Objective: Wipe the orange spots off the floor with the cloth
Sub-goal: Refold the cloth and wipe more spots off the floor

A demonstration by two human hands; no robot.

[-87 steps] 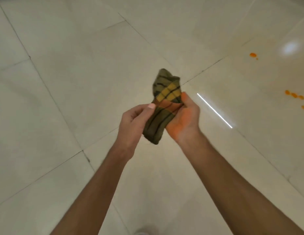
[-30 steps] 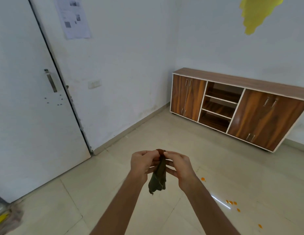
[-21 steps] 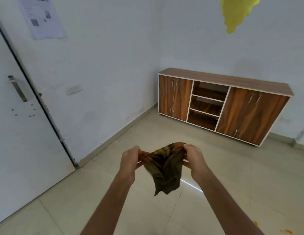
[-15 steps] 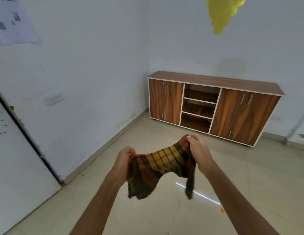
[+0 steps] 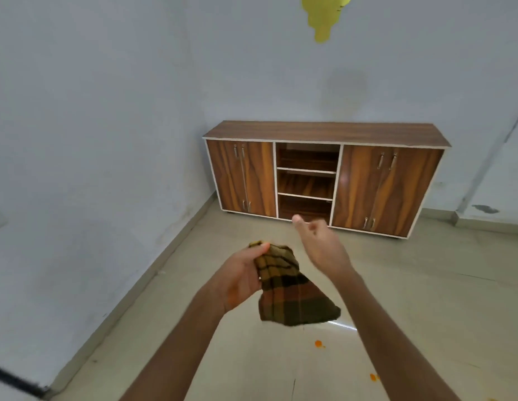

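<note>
A checked cloth [image 5: 289, 290] in yellow, brown and dark green hangs from my left hand [image 5: 242, 274], which grips its upper corner at chest height. My right hand [image 5: 321, 244] is just to the right of the cloth, raised, fingers loosely apart, holding nothing. On the pale tiled floor below, an orange spot [image 5: 318, 343] lies between my forearms and a second orange spot [image 5: 374, 377] shows beside my right forearm. More spots may be hidden under my right arm.
A low wooden cabinet [image 5: 324, 180] with two door pairs and open middle shelves stands against the far wall. A plain wall and skirting [image 5: 153, 261] run along the left. A yellow patch [image 5: 324, 15] marks the wall above.
My right hand has let go of the cloth, which was stretched between both hands; it now hangs from my left hand alone. The view has swung right, away from the door.
</note>
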